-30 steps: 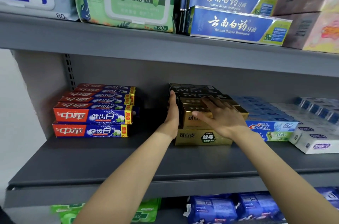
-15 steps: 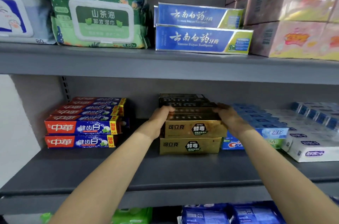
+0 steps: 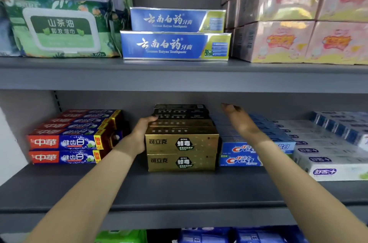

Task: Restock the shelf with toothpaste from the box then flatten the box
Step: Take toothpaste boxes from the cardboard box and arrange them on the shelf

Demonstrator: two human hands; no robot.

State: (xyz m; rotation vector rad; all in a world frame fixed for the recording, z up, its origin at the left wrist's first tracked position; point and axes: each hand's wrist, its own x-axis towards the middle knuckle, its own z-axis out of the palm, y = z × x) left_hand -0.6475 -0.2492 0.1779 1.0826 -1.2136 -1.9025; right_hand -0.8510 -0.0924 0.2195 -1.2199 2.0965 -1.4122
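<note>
Gold rectangular toothpaste cartons (image 3: 181, 141) with black hexagon labels sit two high mid-way along the grey metal shelf (image 3: 159, 187), darker cartons stacked behind; long axes run left-right, printed faces forward. Left hand (image 3: 140, 135) lies flat against the stack's left end, fingers straight; right hand (image 3: 239, 119) hovers open above the blue Crest cartons (image 3: 239, 160), apart from the stack. Bare shelf lies in front, with a gap left toward the red-and-blue cartons (image 3: 65, 142).

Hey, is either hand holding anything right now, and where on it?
The left hand rests against the left end of the gold toothpaste boxes; a true grip cannot be told. The right hand holds nothing.
</note>
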